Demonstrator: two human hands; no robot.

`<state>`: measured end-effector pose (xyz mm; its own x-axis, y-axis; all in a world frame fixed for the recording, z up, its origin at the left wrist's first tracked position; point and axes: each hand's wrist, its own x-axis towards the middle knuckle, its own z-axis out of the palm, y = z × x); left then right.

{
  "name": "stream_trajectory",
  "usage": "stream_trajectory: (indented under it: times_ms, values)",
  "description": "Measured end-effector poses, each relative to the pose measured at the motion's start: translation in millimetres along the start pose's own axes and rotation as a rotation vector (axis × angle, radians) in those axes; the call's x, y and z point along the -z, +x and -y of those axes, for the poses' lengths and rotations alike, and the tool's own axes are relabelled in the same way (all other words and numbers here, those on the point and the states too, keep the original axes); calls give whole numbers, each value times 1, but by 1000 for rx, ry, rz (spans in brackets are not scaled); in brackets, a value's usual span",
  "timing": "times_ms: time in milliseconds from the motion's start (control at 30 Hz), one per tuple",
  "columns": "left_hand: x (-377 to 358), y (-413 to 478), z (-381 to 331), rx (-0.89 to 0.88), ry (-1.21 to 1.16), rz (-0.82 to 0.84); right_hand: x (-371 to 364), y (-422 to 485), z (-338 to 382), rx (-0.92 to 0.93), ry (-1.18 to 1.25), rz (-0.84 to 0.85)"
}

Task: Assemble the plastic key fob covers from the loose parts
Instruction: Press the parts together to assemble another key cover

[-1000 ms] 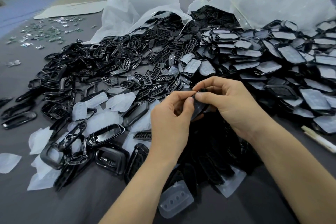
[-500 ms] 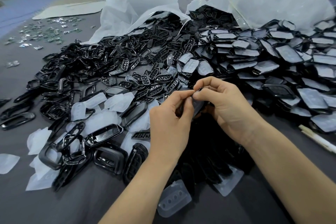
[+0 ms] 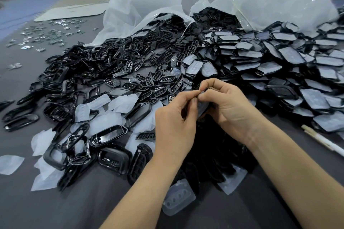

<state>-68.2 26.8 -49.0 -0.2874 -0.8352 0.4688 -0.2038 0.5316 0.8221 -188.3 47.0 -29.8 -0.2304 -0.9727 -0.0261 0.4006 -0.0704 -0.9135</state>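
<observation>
The table (image 3: 74, 210) wears grey cloth, matt all over. Frames (image 3: 111, 132) heaped on its left half are black plastic, smooth and high-gloss, with white glints. Grids (image 3: 128, 66) at the middle are the same glossy black plastic. Pads (image 3: 178, 199) near the front edge are milky, translucent and matt. Covers (image 3: 292, 55) along the right edge show frosted faces in black rims. At the far edge, the left bag (image 3: 141, 11) is cloudy, crinkled film and the right bag (image 3: 279, 0) is clear and shiny. Bits (image 3: 37, 33) by the far left corner gleam like metal. The cover (image 3: 202, 107) pinched by the left hand (image 3: 175, 126) and right hand (image 3: 229, 109) has a dull grey face.
</observation>
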Motion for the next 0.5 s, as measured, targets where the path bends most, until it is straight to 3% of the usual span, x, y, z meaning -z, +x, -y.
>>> stream_trajectory:
  times_ms: [500]
  values:
    - [-1, 1, 2, -11, 16, 7, 0, 3, -1, -19, -10, -35]
